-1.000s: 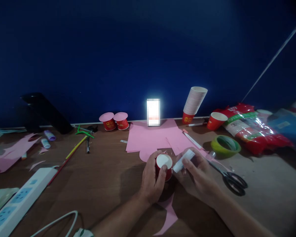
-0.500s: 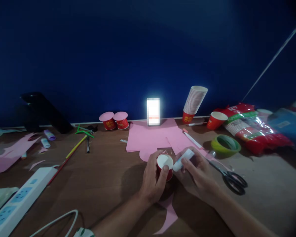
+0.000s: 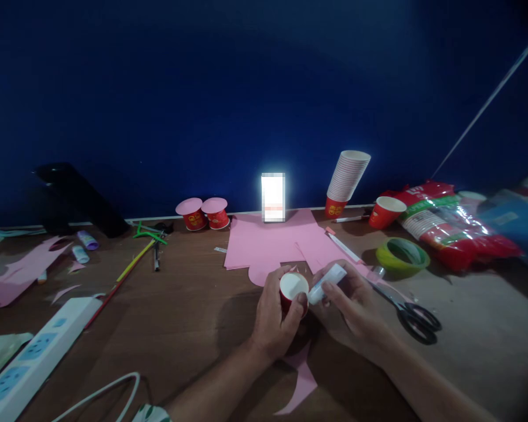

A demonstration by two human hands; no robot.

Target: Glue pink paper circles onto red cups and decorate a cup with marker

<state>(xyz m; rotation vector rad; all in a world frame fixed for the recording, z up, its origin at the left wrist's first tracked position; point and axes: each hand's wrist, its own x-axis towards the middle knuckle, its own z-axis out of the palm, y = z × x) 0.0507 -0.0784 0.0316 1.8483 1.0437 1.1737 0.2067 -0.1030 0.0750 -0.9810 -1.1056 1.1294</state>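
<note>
A red paper cup [image 3: 294, 286] with a white end facing up is wrapped in the fingers of my left hand [image 3: 275, 319], the thumb lying across its near side. Close on its right, my right hand [image 3: 356, 310] grips a pale glue stick [image 3: 332, 281], whose lower end is at the cup's rim; whether they touch I cannot tell. Just beyond my hands a round pink paper piece [image 3: 259, 275] lies by a stack of pink paper [image 3: 264, 243]. Two red cups topped with pink discs [image 3: 202, 206] stand at the back.
Black-handled scissors [image 3: 419, 322] and a roll of yellow-green tape [image 3: 402, 258] lie to the right. Behind them are a tilted stack of paper cups [image 3: 348, 181] and a red plastic bag [image 3: 453, 228]. A white power strip [image 3: 35, 357] lies at left, pink scraps [image 3: 303, 381] in front.
My left thumb has shifted slightly to the right along the cup's rim. Both hands otherwise keep their places, with the cup and glue stick still held.
</note>
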